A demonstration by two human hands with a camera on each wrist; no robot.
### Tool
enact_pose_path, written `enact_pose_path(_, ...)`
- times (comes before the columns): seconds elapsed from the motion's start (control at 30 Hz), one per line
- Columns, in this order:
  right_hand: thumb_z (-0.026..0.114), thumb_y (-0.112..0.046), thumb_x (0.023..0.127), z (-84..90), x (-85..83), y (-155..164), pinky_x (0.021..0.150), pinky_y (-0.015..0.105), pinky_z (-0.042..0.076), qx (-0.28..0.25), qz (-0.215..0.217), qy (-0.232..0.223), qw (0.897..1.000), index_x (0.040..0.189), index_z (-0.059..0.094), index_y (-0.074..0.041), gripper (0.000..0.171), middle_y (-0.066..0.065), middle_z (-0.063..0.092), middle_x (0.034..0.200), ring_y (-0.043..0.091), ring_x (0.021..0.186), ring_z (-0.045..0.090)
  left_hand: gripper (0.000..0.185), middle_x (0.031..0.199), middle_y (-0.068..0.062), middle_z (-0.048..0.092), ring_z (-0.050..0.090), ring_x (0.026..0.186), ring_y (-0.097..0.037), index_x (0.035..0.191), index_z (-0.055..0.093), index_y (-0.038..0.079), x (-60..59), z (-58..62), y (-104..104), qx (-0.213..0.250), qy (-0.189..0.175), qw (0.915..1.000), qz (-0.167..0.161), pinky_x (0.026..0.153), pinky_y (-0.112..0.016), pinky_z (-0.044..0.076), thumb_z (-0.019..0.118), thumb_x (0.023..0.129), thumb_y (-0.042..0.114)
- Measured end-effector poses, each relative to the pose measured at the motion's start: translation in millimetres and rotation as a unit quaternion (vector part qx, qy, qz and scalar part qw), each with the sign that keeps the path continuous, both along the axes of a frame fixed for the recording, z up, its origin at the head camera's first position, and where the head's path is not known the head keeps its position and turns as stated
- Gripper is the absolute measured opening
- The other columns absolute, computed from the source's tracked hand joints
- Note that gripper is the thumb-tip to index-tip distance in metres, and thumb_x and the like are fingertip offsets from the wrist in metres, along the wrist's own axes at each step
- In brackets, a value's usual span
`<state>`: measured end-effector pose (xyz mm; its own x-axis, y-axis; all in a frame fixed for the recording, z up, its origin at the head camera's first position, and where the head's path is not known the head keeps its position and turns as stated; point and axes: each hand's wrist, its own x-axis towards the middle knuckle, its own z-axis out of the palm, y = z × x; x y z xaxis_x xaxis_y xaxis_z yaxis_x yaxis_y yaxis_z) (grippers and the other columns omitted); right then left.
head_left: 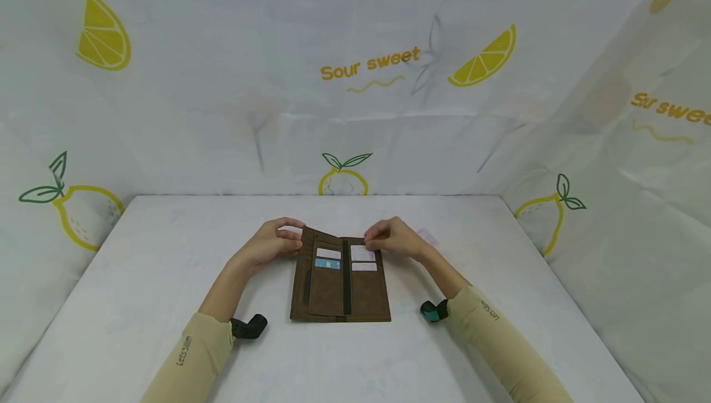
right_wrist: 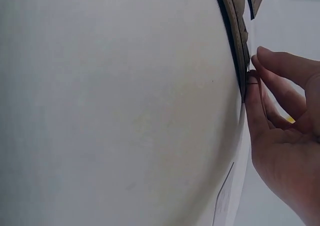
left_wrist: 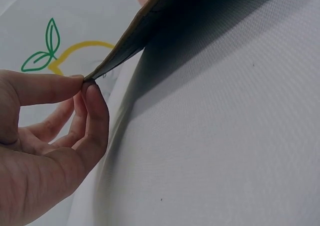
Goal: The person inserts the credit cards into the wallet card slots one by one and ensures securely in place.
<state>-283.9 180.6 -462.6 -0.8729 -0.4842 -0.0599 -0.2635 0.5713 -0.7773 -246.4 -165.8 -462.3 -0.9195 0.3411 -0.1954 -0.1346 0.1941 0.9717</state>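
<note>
A brown long wallet [head_left: 363, 295] lies open on the white table, a strip of dark lining down its middle. My left hand [head_left: 266, 245] pinches the upper edge of its left side, which is raised; in the left wrist view thumb and forefinger meet on that edge. White cards [head_left: 363, 266] sit in the right-side slots, and a blue-and-white card [head_left: 328, 263] shows on the inner flap at left. My right hand [head_left: 395, 237] grips the wallet's top right corner, its fingertips over the upper white card; the right wrist view has the fingers curled at the edge.
Behind the right wrist, a pale card [head_left: 428, 237] lies on the table [head_left: 344, 366]. Lemon-printed sheeting [head_left: 222, 82] hangs at the back and sides. Dark wrist devices stick out by the left sleeve [head_left: 191, 353] and right sleeve [head_left: 500, 341].
</note>
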Motion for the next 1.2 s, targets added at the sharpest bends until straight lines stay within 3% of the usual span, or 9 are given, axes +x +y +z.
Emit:
enact_pose_path(0.13,0.082,-0.011,0.097,1.8,2.4,1.5,0.087,0.020,0.053,-0.010,-0.012,-0.005,1.000,0.109,0.082,-0.001,0.016,0.016,0.081,0.115,0.012,0.099,0.068,0.049,0.115,-0.010,0.067,0.068,0.094,-0.013,0.150,0.054,-0.001,-0.1,-1.3,0.2,-0.001,-0.001,1.0000,0.001,0.086,-0.026,0.059,0.067,0.103,0.003)
enact_pose_path(0.43,0.078,-0.016,0.100,4.5,6.2,24.8,0.088,0.023,0.058,0.005,-0.054,0.006,0.998,0.120,0.080,-0.001,0.025,0.017,0.080,0.121,0.020,0.106,0.076,0.048,0.114,-0.009,0.067,0.068,0.094,-0.013,0.150,0.055,0.000,1.0,-0.7,0.9,-0.002,-0.002,1.0000,0.003,0.086,-0.026,0.059,0.067,0.103,0.004)
enact_pose_path(0.6,0.079,-0.017,0.100,7.5,7.6,54.1,0.087,0.022,0.058,0.003,-0.109,0.001,0.994,0.124,0.078,-0.002,0.029,0.019,0.078,0.126,0.025,0.111,0.076,0.048,0.117,-0.010,0.067,0.069,0.095,-0.013,0.149,0.055,0.001,-0.6,-0.5,1.5,-0.003,-0.006,1.0000,0.004,0.086,-0.026,0.059,0.067,0.103,0.004)
enact_pose_path(0.7,0.079,-0.017,0.099,8.5,9.0,71.5,0.090,0.026,0.060,0.012,-0.142,0.010,0.990,0.126,0.077,0.001,0.032,0.022,0.077,0.127,0.031,0.114,0.075,0.048,0.117,-0.010,0.067,0.068,0.095,-0.014,0.149,0.055,0.001,-0.6,-0.3,1.4,-0.004,-0.006,1.0000,0.004,0.085,-0.026,0.059,0.067,0.103,0.003)
enact_pose_path(0.9,0.080,-0.020,0.099,7.8,13.2,98.9,0.098,0.050,0.062,0.071,-0.190,0.051,0.978,0.125,0.075,0.008,0.039,0.028,0.076,0.125,0.041,0.115,0.074,0.048,0.116,-0.010,0.067,0.068,0.094,-0.014,0.150,0.055,0.001,-0.5,-0.3,-0.1,-0.005,-0.002,1.0000,0.001,0.085,-0.027,0.058,0.066,0.103,0.004)
enact_pose_path(1.07,0.085,-0.029,0.095,8.9,21.8,108.5,0.093,0.052,0.061,0.134,-0.209,0.060,0.967,0.120,0.075,0.012,0.049,0.031,0.076,0.120,0.041,0.107,0.073,0.047,0.116,-0.010,0.067,0.068,0.095,-0.014,0.150,0.055,0.001,-0.6,-0.6,-0.4,-0.008,-0.003,1.0000,0.004,0.085,-0.027,0.058,0.066,0.104,0.004)
enact_pose_path(1.2,0.091,-0.037,0.089,10.6,30.1,102.8,0.096,0.055,0.060,0.162,-0.225,0.055,0.959,0.120,0.075,0.012,0.060,0.033,0.075,0.122,0.043,0.110,0.071,0.047,0.118,-0.010,0.067,0.068,0.096,-0.015,0.149,0.055,0.002,0.3,0.1,-0.8,-0.009,-0.004,0.9999,0.005,0.086,-0.027,0.058,0.066,0.104,0.004)
